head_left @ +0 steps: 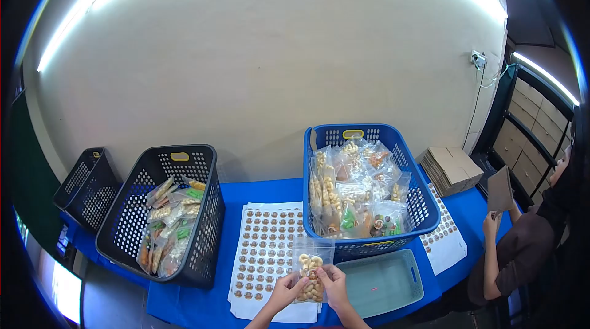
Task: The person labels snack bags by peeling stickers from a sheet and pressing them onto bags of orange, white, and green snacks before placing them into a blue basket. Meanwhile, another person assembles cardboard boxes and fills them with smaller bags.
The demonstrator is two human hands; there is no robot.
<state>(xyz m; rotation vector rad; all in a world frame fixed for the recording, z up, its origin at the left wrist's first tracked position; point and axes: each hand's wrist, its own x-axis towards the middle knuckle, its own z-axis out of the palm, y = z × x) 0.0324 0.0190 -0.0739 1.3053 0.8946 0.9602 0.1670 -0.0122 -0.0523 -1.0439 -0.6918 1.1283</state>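
Note:
Low in the middle of the head view, both hands hold a clear zip bag [308, 261] of what look like cashew nuts. My left hand [284, 294] pinches the bag's left edge between thumb and fingers. The right edge is gripped by my right hand [335, 290], its thumb close to a small round brown sticker [313, 273] on the bag's front. Below the bag lie white sheets [264, 237] printed with rows of round brown stickers. To the right of the bag stands a shallow grey-green tray [384, 280]. My fingers behind the bag are hidden.
A blue basket [393, 244] full of snack bags stands behind the tray. At left is a black basket [212, 206] with more bags, beside a smaller dark basket [86, 181]. Flat cardboard [455, 169] is stacked at right, where another person [522, 255] holds a cardboard piece [499, 191].

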